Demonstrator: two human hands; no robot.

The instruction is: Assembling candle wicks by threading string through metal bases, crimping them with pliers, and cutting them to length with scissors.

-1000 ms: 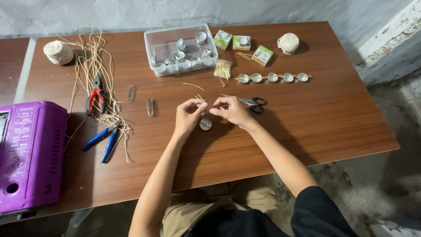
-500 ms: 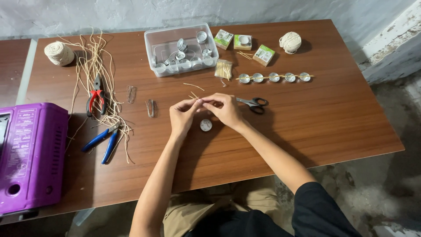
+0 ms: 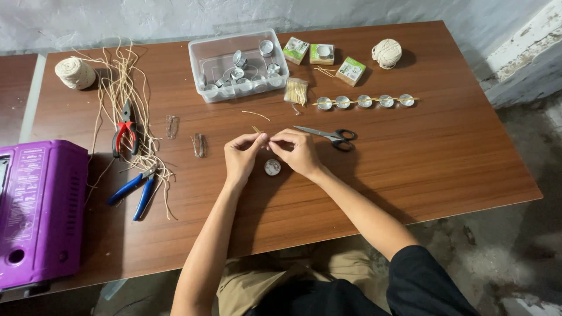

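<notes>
- The left hand (image 3: 242, 157) and the right hand (image 3: 297, 151) were held close together above the brown table (image 3: 410, 158), their fingertips nearly meeting.
- A few thin wooden sticks (image 3: 257, 130) were pinched between the thumb and fingertips of the left hand, their ends jutting up and away past the fingers.
- The right hand's thumb and forefinger were pressed together at the same small bundle; whether the sticks were actually gripped by them could not be told.
- A small round metal cup (image 3: 272, 167) was seen on the table just below and between the two hands, apart from both.
- Black-handled scissors (image 3: 328, 136) were laid just beyond the right hand.
- Farther back, a row of small metal cups (image 3: 363, 101) was lined up with a long stick laid across them.
- A clear plastic tub (image 3: 205, 58) holding more metal cups was placed near the far edge, with a packet of sticks (image 3: 297, 91) just beside it.
- To the left, red-handled pliers (image 3: 124, 130) and blue-handled pliers (image 3: 133, 188) were lying among loose strands of pale cord (image 3: 117, 82).
- A purple case (image 3: 38, 210) was set at the table's left end.
</notes>
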